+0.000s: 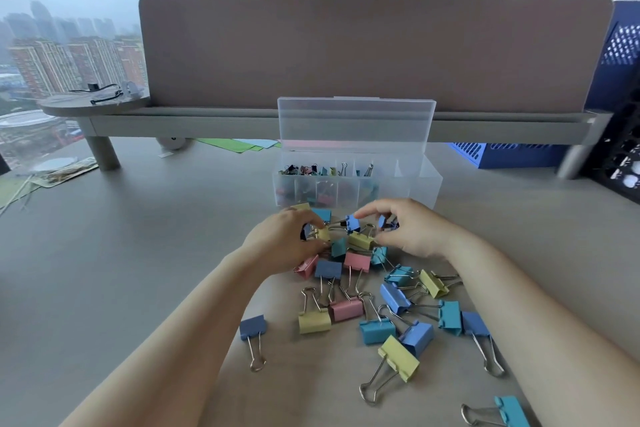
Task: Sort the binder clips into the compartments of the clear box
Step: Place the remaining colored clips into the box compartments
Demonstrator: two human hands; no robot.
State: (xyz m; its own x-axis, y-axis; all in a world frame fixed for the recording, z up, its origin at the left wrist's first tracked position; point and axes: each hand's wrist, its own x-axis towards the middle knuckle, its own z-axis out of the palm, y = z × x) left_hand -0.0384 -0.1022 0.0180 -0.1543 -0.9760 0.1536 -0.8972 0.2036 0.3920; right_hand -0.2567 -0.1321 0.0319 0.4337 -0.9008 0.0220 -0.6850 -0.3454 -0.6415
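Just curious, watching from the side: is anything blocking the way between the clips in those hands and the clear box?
Nothing visible does. The clear box stands just beyond both hands, its lid swung up and back. The left hand pinches a yellow clip, the right hand a blue clip.

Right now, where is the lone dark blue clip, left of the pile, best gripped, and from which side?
Probably by its wire handles, from above on the near side: the clip lies flat, apart from the pile, with both handles pointing that way.
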